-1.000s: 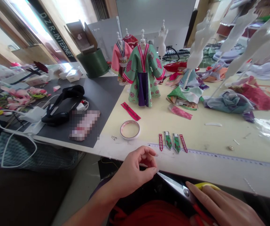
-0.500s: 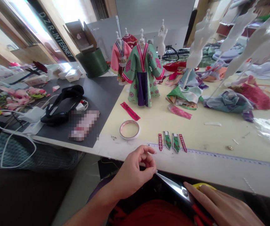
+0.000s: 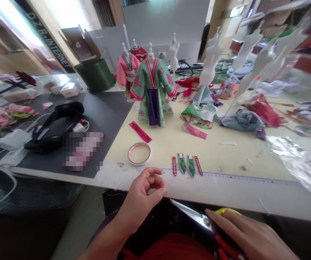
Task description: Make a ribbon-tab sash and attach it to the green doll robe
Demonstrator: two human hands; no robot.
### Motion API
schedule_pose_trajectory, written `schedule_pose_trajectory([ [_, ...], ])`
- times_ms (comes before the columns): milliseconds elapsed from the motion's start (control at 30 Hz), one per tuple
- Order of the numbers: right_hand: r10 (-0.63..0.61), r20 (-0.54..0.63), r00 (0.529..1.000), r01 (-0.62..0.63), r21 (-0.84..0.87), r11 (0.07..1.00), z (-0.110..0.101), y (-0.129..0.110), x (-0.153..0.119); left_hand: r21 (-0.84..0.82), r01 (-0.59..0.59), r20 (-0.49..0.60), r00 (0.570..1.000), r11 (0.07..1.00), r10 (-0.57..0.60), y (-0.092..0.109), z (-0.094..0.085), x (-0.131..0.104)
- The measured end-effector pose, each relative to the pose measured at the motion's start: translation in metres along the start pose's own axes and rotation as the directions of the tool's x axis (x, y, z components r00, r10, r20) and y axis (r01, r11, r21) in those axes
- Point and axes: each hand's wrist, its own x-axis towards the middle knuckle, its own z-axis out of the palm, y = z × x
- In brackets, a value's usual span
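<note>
At the table's front edge my left hand (image 3: 147, 191) is closed, thumb and fingertip pinched together; whatever they hold is too small to make out. My right hand (image 3: 249, 231) grips a pair of scissors (image 3: 191, 213) with red and yellow handles. Their blades lie together, pointing left, with the tip just short of my left fingertips. Beyond my hands, two narrow red trimmed strips (image 3: 174, 166) flank two green pointed pieces (image 3: 181, 163) with beaded-looking borders. These lie by a clear ruler (image 3: 225, 176). A roll of tape (image 3: 139, 153) rests left of them.
Small dress forms stand behind, one wearing a green robe (image 3: 155, 86). White bare forms (image 3: 208, 68) and fabric pieces (image 3: 242, 119) fill the right. A black headset (image 3: 52, 133) lies on the grey mat (image 3: 112, 115). Crinkled clear plastic (image 3: 296, 162) is at far right.
The camera has turned a little, so the table scene sits further left. A small gap now shows between the scissors' tip and my left fingertips, which were nearly touching before.
</note>
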Motion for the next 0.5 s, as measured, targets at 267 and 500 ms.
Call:
schedule_pose_trajectory([
  [267,0.432,-0.142,0.891,-0.453,-0.200,0.869,-0.032,0.039,-0.012,0.338,-0.340,-0.234,0.873,0.877,0.429,-0.038,0.010,-0.003],
  [500,0.620,-0.230,0.750,-0.660,-0.317,0.681,-0.041,0.088,0.003,0.553,-0.687,0.052,0.592,0.471,0.804,-0.054,0.021,-0.007],
])
